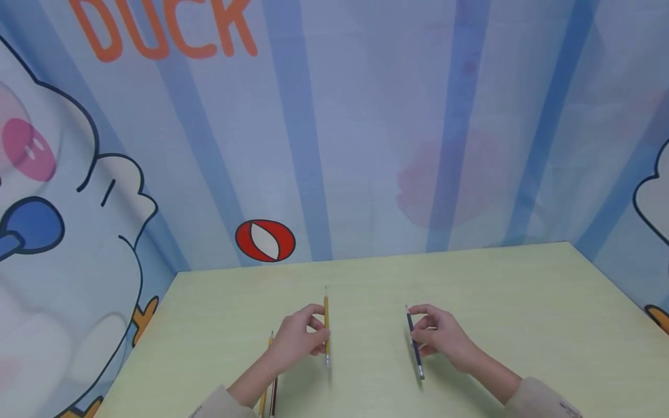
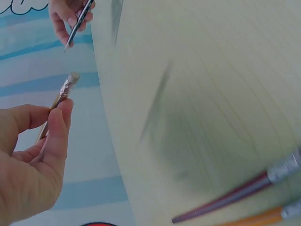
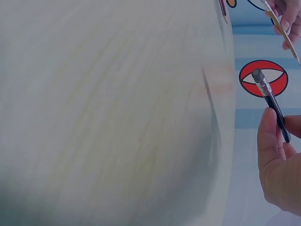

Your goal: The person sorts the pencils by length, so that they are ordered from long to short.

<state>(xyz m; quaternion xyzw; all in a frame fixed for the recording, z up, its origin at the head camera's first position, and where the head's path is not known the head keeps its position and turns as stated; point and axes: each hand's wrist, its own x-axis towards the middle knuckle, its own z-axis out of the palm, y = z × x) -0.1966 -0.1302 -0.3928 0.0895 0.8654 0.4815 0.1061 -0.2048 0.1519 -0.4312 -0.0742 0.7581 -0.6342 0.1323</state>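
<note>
My left hand (image 1: pixel 301 337) pinches a yellow pencil (image 1: pixel 326 316) between thumb and fingertips, its sharpened tip pointing away and its eraser toward me. Across from it, my right hand (image 1: pixel 441 337) pinches a dark pencil (image 1: pixel 414 342), held the same way with a slight tilt. Shadows on the tabletop show both pencils raised above it. In the left wrist view, the yellow pencil's pale eraser (image 2: pixel 74 78) and metal band face the camera. The right wrist view shows a dark grey eraser (image 3: pixel 257 75) on the dark pencil. A gap separates the two hands.
Beside and partly behind my left forearm, a dark red pencil (image 2: pixel 225 199) and an orange-yellow pencil (image 2: pixel 256 218) lie on the pale table (image 1: pixel 522 302). A blue striped backdrop (image 1: pixel 360 145) with cartoon figures stands behind the table's far edge and along its sides.
</note>
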